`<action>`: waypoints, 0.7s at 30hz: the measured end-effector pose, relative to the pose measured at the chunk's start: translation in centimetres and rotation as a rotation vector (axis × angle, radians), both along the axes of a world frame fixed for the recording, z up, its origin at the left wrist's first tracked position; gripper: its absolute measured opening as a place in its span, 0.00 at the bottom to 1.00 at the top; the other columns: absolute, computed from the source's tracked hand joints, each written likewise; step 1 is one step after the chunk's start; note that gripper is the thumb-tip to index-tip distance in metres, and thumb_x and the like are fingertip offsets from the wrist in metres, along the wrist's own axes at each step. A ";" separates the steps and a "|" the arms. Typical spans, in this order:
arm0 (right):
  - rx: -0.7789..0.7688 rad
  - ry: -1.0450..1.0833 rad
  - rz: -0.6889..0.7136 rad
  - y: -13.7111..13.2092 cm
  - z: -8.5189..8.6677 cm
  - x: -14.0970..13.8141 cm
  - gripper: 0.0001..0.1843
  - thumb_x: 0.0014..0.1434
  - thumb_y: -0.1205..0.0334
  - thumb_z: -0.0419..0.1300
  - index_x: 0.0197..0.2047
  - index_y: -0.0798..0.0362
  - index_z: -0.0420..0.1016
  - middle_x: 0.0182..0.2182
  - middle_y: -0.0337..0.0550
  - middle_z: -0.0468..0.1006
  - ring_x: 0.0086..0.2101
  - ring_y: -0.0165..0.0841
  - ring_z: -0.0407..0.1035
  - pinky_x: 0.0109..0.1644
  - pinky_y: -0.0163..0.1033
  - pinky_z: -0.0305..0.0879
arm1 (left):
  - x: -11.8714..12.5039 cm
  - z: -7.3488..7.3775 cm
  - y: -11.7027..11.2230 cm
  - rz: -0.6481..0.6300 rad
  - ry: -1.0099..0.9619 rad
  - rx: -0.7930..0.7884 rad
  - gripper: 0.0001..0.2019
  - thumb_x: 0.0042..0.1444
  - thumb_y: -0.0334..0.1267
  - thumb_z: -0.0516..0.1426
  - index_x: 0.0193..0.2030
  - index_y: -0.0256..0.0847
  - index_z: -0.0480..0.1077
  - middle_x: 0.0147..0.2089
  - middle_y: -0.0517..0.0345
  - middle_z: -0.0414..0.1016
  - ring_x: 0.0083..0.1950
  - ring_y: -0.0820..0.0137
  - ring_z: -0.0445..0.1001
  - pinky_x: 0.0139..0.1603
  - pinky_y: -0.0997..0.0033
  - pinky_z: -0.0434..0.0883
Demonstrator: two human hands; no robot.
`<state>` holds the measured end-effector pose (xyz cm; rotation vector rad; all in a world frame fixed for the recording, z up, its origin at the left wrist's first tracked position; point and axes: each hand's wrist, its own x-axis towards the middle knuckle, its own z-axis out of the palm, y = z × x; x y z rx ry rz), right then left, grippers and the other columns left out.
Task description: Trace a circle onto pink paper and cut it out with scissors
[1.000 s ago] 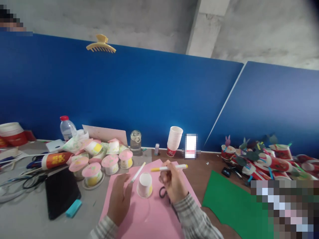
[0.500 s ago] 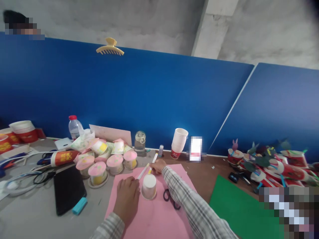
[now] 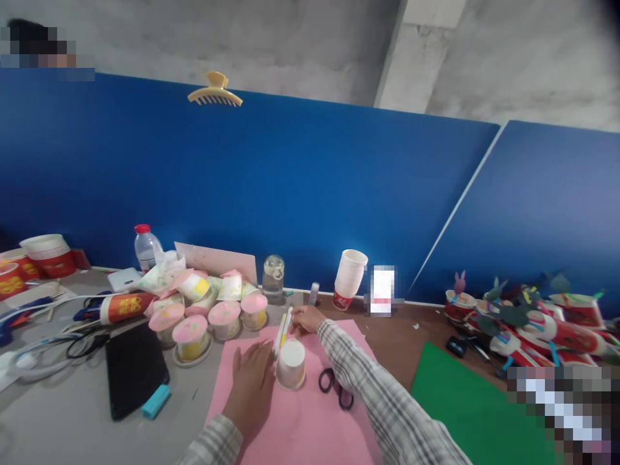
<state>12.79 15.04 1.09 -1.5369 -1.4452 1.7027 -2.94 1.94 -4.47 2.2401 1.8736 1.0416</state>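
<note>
An upside-down white paper cup (image 3: 292, 358) stands on a pink sheet of paper (image 3: 310, 426). Just beyond it, slim white marker pens (image 3: 279, 334) with a yellow part lie side by side. My right hand (image 3: 306, 319) has its fingers bent around the upper end of the rightmost white marker (image 3: 289, 319). Flat on the pink paper, left of the cup, rests my left hand (image 3: 249, 381), fingers stretched out with the tips close to the pens. Black-handled scissors (image 3: 336, 389) lie under my right forearm, their blades hidden.
Decorated pink-topped cups (image 3: 190, 337) cluster at left beside a black tablet (image 3: 136, 368) and a turquoise marker (image 3: 156, 402). A glass jar (image 3: 274, 278), a glue stick (image 3: 314, 294) and stacked cups (image 3: 349, 278) stand at the back. Green paper (image 3: 475, 413) and cup crafts (image 3: 547, 329) are right.
My right hand has brought its white marker leftward and down beside the other pens, which now lie nearly parallel. My left hand has barely moved.
</note>
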 end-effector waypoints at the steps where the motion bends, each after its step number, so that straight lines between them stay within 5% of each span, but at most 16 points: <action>1: 0.011 -0.023 0.011 0.0 0.4 0.3 0.14 0.59 0.62 0.54 0.48 0.54 0.65 0.47 0.46 0.69 0.41 0.39 0.69 0.43 0.48 0.67 | 0.0 0.1 0.0 0.002 0.000 0.013 0.20 0.47 0.37 0.49 0.49 0.50 0.62 0.48 0.55 0.72 0.52 0.58 0.64 0.56 0.41 0.53; 6: 0.098 -0.146 0.067 -0.7 2.2 2.1 0.12 0.59 0.62 0.54 0.47 0.54 0.66 0.45 0.45 0.71 0.39 0.37 0.70 0.41 0.46 0.68 | -0.2 0.6 0.2 -0.023 -0.006 0.051 0.14 0.43 0.37 0.53 0.40 0.51 0.68 0.40 0.57 0.75 0.45 0.58 0.68 0.52 0.45 0.59; 11: 0.254 -0.114 0.108 -3.6 3.3 3.8 0.07 0.57 0.63 0.54 0.35 0.55 0.72 0.24 0.39 0.75 0.24 0.32 0.71 0.27 0.34 0.66 | -0.2 1.0 -0.1 -0.034 -0.008 0.038 0.12 0.44 0.37 0.53 0.37 0.51 0.68 0.35 0.59 0.75 0.40 0.60 0.68 0.50 0.47 0.59; 15: 0.391 -0.053 0.169 -6.7 4.3 4.6 0.19 0.51 0.61 0.58 0.48 0.51 0.67 0.37 0.43 0.76 0.38 0.36 0.71 0.39 0.38 0.67 | -0.1 1.1 -0.3 -0.017 -0.008 0.028 0.12 0.44 0.36 0.53 0.37 0.50 0.68 0.35 0.59 0.75 0.40 0.60 0.67 0.50 0.47 0.58; 21: 0.578 -0.181 0.293 -9.2 4.1 3.6 0.37 0.38 0.62 0.67 0.54 0.47 0.63 0.52 0.48 0.68 0.49 0.44 0.63 0.53 0.45 0.58 | 0.1 1.3 -0.2 -0.002 -0.002 0.004 0.13 0.43 0.35 0.53 0.38 0.50 0.68 0.34 0.59 0.75 0.40 0.60 0.67 0.51 0.47 0.56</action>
